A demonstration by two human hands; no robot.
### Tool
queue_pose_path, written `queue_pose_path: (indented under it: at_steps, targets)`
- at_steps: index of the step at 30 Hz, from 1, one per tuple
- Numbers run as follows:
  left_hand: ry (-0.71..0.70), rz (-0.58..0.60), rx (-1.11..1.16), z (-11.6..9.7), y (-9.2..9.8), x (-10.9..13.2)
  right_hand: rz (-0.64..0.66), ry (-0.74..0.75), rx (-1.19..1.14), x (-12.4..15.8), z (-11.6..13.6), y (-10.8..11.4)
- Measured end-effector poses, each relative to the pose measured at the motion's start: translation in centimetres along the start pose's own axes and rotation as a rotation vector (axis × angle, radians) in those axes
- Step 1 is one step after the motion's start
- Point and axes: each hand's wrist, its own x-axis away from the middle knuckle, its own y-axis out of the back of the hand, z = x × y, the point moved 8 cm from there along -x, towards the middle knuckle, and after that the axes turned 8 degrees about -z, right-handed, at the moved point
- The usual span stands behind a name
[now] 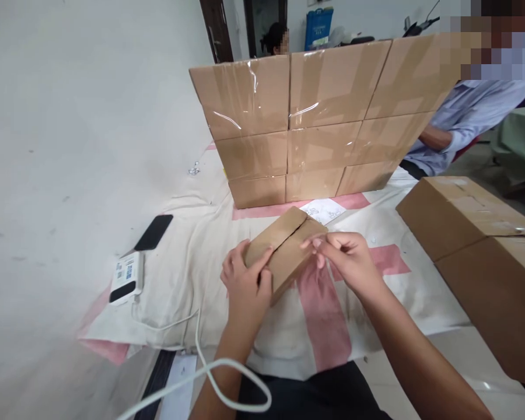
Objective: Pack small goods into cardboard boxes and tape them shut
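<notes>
Far left: white wall point(79, 151); beside it, on a cream and pink cloth point(170, 274), a white device point(128, 277) with a printed label and dark end panel. Black phone point(154, 232) just beyond the device, near its upper end. White cord point(196, 326) runs from near the device across the cloth and loops in the foreground over the left forearm. Left hand point(247, 283) clasps the near left part of a small cardboard box point(291, 254), fingers curled over the side, thumb extended on top. Box lies at a slant on the cloth in front of the person, a dark seam along its upper face. Behind it, a wall of taped boxes point(319, 122) stands upright; a sheet of paper point(332, 209) with line drawings lies between the two. Right hand point(343, 256) is at the box's right end, thumb and forefinger drawn together, other fingers bent; cannot tell whether anything thin is pinched. Right: larger cardboard box point(468, 256), and behind it a person in a pale shirt point(485, 122).
</notes>
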Motion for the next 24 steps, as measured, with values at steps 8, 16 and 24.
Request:
queue_pose_path:
  at_steps: [8, 16, 24]
  targets:
    - [-0.085, 0.03, -0.055, -3.2, 0.7, 1.8, 0.171, -0.089, -0.139, -4.1, -1.8, -4.2]
    - [-0.201, 0.233, -0.001, -4.3, 0.8, 1.8, 0.35, -0.137, -0.239, -4.0, -3.1, -4.8]
    - [0.067, 0.547, 0.674, -2.2, -1.7, -6.1, 0.501, -0.015, -0.431, -3.7, -2.7, -5.1]
